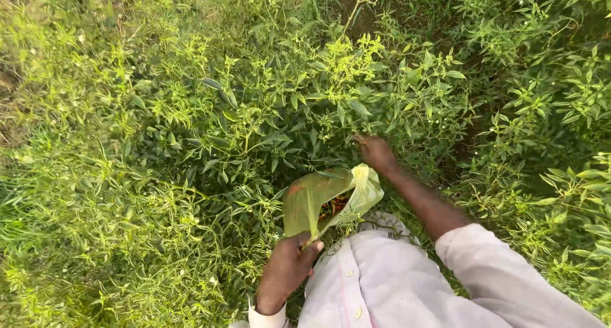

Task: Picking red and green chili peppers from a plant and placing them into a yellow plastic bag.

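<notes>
My left hand (289,267) grips the lower edge of a yellow-green plastic bag (312,197) held open in front of my pale shirt. Red and orange chillies (332,206) show inside the bag's mouth. My right hand (377,153) reaches forward into the leaves of a chilli plant (305,105), just beyond the bag's upper right corner. Its fingers are curled among the foliage, and leaves hide what they touch.
Dense green chilli plants (159,175) surround me on all sides. A strip of dark bare soil (356,16) shows at the top centre. More bushes (547,111) crowd the right side. Dry grass (19,60) lies at the far left.
</notes>
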